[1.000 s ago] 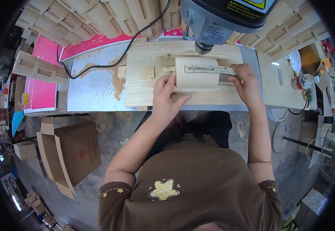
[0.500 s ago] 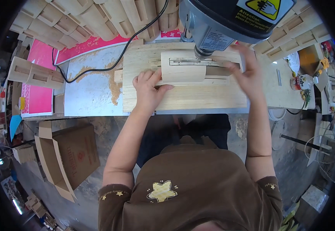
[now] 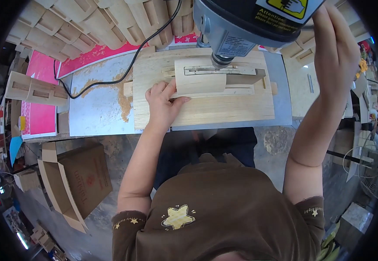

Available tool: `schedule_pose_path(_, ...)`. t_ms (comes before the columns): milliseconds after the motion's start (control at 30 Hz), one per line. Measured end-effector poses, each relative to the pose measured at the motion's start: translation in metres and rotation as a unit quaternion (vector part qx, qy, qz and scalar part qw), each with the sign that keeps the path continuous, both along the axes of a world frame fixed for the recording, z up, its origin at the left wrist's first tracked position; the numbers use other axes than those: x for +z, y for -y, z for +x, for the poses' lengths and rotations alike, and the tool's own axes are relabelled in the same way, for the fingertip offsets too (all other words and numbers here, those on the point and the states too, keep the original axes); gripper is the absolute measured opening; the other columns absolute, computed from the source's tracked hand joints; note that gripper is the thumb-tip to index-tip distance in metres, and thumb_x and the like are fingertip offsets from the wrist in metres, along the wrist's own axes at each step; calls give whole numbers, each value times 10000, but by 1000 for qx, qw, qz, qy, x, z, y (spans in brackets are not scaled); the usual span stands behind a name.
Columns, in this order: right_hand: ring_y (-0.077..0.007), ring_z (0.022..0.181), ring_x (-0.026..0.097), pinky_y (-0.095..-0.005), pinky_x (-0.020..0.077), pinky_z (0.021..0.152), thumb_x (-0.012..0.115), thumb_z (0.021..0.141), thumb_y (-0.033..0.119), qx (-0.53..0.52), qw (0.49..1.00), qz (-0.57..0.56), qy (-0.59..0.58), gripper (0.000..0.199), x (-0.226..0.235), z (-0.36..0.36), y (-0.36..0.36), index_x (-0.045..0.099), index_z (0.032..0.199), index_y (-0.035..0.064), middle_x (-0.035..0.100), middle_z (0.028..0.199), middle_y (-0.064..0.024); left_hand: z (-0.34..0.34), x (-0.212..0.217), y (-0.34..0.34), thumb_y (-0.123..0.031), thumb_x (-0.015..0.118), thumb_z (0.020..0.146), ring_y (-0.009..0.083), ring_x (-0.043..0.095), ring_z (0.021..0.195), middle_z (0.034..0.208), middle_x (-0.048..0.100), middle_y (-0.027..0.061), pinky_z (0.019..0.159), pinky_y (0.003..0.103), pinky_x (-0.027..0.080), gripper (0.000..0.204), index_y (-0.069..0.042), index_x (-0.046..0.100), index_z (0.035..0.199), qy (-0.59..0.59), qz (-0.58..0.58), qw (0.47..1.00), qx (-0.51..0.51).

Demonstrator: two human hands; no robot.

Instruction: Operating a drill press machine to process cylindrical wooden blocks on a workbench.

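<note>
A pale curved wooden piece [image 3: 201, 83] with a long slot along its top lies on a flat wooden board [image 3: 215, 111]. My left hand [image 3: 162, 102] grips its left end, thumb along the near edge and fingers bent against the end. Directly above the slot is the chuck [image 3: 222, 61] of a grey drill press [image 3: 237, 39]; whether a bit touches the wood cannot be made out. A rail-like jig [image 3: 245, 80] extends from the piece's right end. My right hand [image 3: 339, 43] is raised beside the machine's head at the upper right, its fingertips hidden, so its grip does not show.
Stacked curved wooden pieces [image 3: 106, 24] line the back, and another slotted piece [image 3: 34, 89] lies at the left. A black cable [image 3: 123, 77] crosses the tabletop near some sawdust [image 3: 125, 102]. On the floor at left stands an open cardboard box [image 3: 86, 178].
My right hand has moved from the jig's right end up and right to beside the drill press head. My left hand stays on the curved wooden piece. The whole view has shifted slightly.
</note>
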State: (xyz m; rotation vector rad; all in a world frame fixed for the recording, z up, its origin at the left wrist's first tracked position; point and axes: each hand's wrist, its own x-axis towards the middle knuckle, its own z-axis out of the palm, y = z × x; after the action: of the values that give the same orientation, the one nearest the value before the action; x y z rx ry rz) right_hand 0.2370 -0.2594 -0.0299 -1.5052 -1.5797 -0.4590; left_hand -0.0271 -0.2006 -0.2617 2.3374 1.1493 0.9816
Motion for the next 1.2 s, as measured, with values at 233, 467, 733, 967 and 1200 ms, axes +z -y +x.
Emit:
schedule_pose_path(233, -146, 535, 484, -248, 371, 490, 557, 852, 42, 55, 998, 22, -7, 98, -63, -40, 43, 617, 893, -24, 534, 651, -72, -4, -3, -1, -225, 794, 576, 188, 477, 755, 735, 467, 2, 785, 350, 298, 568, -148, 629, 1114, 0, -12, 1000, 3)
schedule_pose_path(467, -199, 597, 505, -299, 380, 565, 589, 765, 6, 63, 996, 24, -60, 164, -149, -30, 30, 616, 926, -3, 565, 708, -92, 1, -2, -1, -236, 793, 579, 188, 478, 751, 731, 467, 4, 786, 353, 298, 572, -145, 627, 1119, 5, 4, 1000, 1)
schedule_pose_path(733, -150, 572, 469, -269, 358, 527, 526, 827, 48, 100, 989, 91, -67, 103, -98, -25, 34, 603, 859, -12, 531, 664, -65, -1, -2, 1, -231, 790, 581, 189, 487, 772, 747, 478, -1, 798, 358, 293, 552, -148, 629, 1102, -2, 5, 1000, 6)
schedule_pose_path(967, -153, 753, 557, -282, 442, 681, 518, 868, 144, 84, 965, -21, -248, 222, 14, 60, -87, 608, 855, -58, 644, 823, -112, 41, 2, 14, -265, 787, 584, 212, 500, 851, 808, 518, 5, 825, 403, 288, 567, -151, 609, 1111, 2, 13, 1000, 19)
schedule_pose_path(1200, -44, 512, 386, -211, 282, 483, 506, 899, 175, 24, 989, -20, -147, 254, 11, 13, -22, 627, 779, -14, 473, 610, 15, 39, 4, 13, -262, 778, 619, 179, 478, 780, 733, 488, -2, 799, 359, 271, 542, -119, 621, 1117, 3, 11, 1000, 7)
